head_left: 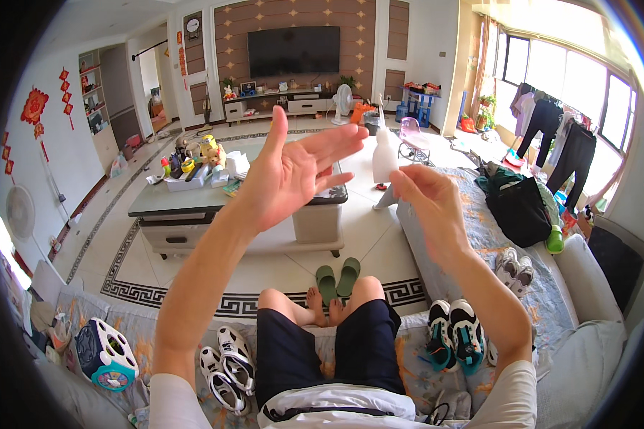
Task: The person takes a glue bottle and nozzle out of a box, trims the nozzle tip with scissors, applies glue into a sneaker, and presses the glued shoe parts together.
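Observation:
Raised in front of me, my right hand (432,199) pinches the lower part of a small white plastic bottle (385,157). The bottle stands upright and tapers to a thin pointed tip. To its left, my left hand (292,169) is spread, thumb up and fingers stretched towards the bottle. Its fingertips come close to the bottle's shoulder; whether they touch it I cannot tell. Nothing is in the left palm.
Sneakers lie on the sofa by both my thighs: a black-and-white pair (229,365) at left, a black-and-teal pair (456,334) at right. Green slippers (338,281) are on the floor. A cluttered coffee table (175,206) stands ahead; a black bag (520,211) rests on the right sofa.

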### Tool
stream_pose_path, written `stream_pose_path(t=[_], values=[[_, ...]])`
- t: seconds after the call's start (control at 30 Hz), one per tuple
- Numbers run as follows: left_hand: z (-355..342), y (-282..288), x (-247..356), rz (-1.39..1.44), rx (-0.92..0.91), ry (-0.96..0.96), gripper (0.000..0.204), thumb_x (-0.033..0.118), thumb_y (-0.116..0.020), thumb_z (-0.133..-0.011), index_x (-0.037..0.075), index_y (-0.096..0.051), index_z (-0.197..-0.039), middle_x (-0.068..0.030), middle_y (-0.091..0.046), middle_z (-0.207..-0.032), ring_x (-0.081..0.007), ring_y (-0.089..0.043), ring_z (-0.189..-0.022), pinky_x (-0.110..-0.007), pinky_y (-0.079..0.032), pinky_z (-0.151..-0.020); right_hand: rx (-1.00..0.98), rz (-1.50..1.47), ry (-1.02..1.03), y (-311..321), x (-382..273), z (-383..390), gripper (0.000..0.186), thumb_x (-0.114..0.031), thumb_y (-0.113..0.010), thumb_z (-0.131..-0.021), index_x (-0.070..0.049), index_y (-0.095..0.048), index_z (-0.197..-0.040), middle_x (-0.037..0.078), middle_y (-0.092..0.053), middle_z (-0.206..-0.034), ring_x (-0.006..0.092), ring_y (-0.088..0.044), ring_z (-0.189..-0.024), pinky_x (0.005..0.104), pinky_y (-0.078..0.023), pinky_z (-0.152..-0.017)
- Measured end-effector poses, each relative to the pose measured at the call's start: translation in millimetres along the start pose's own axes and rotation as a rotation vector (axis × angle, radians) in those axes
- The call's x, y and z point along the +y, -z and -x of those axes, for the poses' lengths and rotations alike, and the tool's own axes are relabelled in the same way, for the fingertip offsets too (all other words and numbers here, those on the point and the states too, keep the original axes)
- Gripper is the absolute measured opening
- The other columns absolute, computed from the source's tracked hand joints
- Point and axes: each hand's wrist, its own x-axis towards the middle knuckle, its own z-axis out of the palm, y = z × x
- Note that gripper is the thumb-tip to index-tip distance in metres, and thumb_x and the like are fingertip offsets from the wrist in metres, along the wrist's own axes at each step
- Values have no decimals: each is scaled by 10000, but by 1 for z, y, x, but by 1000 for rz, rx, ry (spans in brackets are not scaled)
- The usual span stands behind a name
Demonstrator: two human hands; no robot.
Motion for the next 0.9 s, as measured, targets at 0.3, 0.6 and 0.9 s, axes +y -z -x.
stream_pose_path(t=[0.3, 0.6, 0.9], values=[[7, 24, -49, -233, 229, 198, 729, 594, -280, -950, 14, -421, -1367, -148, -402, -1431, -238, -356, -1341, -447, -281, -1098, 15, -230, -244, 8, 79, 16, 247, -226, -668, -877, 20, -676, -895, -35, -585, -737, 35, -495, -722, 207, -402, -683], [15, 55, -97, -402, 431, 151, 238, 218, -627, -904, 12, -679, -1010, -114, -685, -1002, -154, -658, -820, -274, -550, -714, -39, -431, -324, -12, 132, 37, 195, -183, -672, -881, 10, -671, -913, -41, -595, -761, 9, -496, -730, 185, -390, -647], [-18, 31, -103, -491, 330, 436, 243, 154, -725, -829, 7, -661, -1011, -27, -665, -918, -40, -542, -698, -183, -422, -537, -61, -116, -162, -2, 139, 37, 205, -147, -646, -884, 25, -652, -996, -6, -585, -723, 66, -510, -731, 224, -413, -689]])
